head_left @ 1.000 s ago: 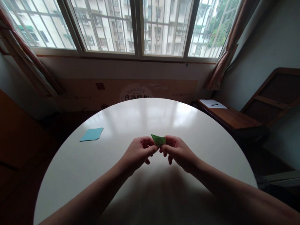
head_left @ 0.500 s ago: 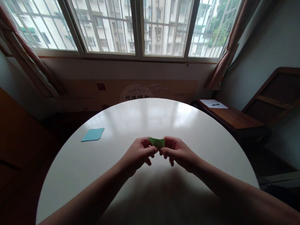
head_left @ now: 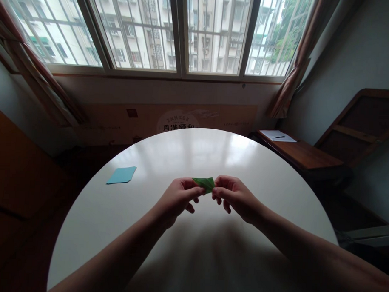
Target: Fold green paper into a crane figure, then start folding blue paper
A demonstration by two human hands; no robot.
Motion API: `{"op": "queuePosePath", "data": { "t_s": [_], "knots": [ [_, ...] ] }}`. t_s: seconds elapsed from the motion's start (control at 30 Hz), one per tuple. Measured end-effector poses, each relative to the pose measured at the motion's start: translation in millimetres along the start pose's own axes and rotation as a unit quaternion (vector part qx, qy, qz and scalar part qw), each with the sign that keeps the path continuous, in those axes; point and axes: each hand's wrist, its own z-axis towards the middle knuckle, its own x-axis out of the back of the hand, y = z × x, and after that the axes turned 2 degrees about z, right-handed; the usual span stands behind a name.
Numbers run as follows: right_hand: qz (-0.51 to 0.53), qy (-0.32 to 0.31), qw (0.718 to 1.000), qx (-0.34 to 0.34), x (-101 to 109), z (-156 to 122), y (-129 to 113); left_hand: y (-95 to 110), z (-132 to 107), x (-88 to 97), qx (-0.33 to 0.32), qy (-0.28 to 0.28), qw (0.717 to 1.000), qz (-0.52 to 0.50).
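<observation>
A small piece of folded green paper (head_left: pixel 205 184) is held up above the white round table (head_left: pixel 187 156). My left hand (head_left: pixel 180 198) pinches its left side, with the thumb across the near face. At the paper's right edge, my right hand (head_left: pixel 233 195) grips it between thumb and forefinger. The other fingers of both hands curl loosely below. Part of the paper is hidden behind the left thumb and fingers.
A stack of light blue square paper (head_left: pixel 121 175) lies on the table's left side. Beyond the table at right, a wooden chair (head_left: pixel 312 153) bears a white sheet (head_left: pixel 274 136) with a pen. A barred window and curtains are behind.
My right hand has shifted slightly right toward the paper's edge, uncovering more of the green paper. The paper's right end is now turned a little. The blue stack has stayed put.
</observation>
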Motion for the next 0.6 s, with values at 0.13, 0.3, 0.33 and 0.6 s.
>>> {"op": "queuePosePath", "data": {
  "t_s": [0.13, 0.3, 0.33, 0.6],
  "knots": [
    [-0.014, -0.018, 1.0, 0.017, -0.3, -0.5, 3.5, 1.4, -1.2, 0.6, -0.01, -0.003, 1.0, 0.001],
    [-0.046, -0.027, 0.998, 0.04, 1.4, 0.7, 8.7, 2.9, -2.2, 1.4, -0.002, -0.017, 0.999, 0.031],
    [-0.052, -0.024, 0.997, 0.043, 1.6, 0.8, 9.0, 3.1, -2.3, 1.3, -0.002, -0.023, 0.999, 0.041],
    [-0.131, -0.023, 0.988, 0.082, -4.5, -1.9, 5.6, 0.3, -1.3, -3.4, -0.02, 0.01, 0.999, 0.033]
  ]
}}
